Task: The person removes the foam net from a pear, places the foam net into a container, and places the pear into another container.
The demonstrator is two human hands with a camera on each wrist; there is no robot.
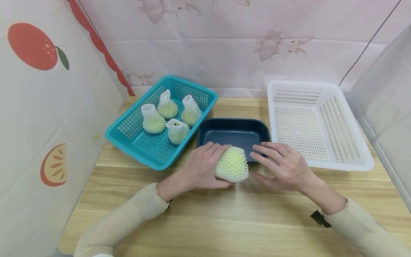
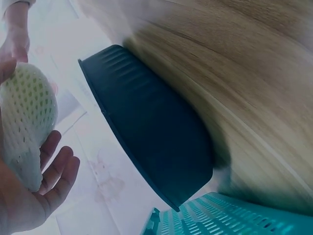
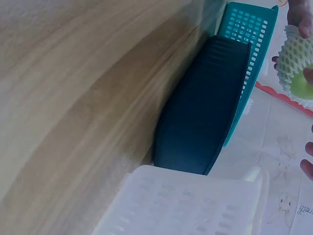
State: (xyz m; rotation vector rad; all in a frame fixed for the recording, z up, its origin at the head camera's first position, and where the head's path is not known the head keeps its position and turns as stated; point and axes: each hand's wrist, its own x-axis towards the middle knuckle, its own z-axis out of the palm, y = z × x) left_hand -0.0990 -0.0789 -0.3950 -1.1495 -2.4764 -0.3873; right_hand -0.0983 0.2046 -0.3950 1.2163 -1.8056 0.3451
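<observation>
My left hand (image 1: pixel 205 166) grips a round, pale green fruit (image 1: pixel 233 166) in a white foam net, held over the near edge of the dark blue tray (image 1: pixel 236 125). In the left wrist view, the fingers (image 2: pixel 61 169) curl around the netted fruit (image 2: pixel 32 100), and the net bunches toward the palm. Just right of the fruit is my right hand (image 1: pixel 284 167), fingers parted and holding nothing. Only some of its fingertips (image 3: pixel 307 166) show at the edge of the right wrist view.
Left of the tray, a teal basket (image 1: pixel 117 134) holds several netted fruits (image 1: pixel 154 121). A white slotted basket (image 1: pixel 350 166) stands to the right. All three containers sit on a wooden table (image 1: pixel 237 228), with a printed curtain (image 1: pixel 224 64) behind and side walls left and right.
</observation>
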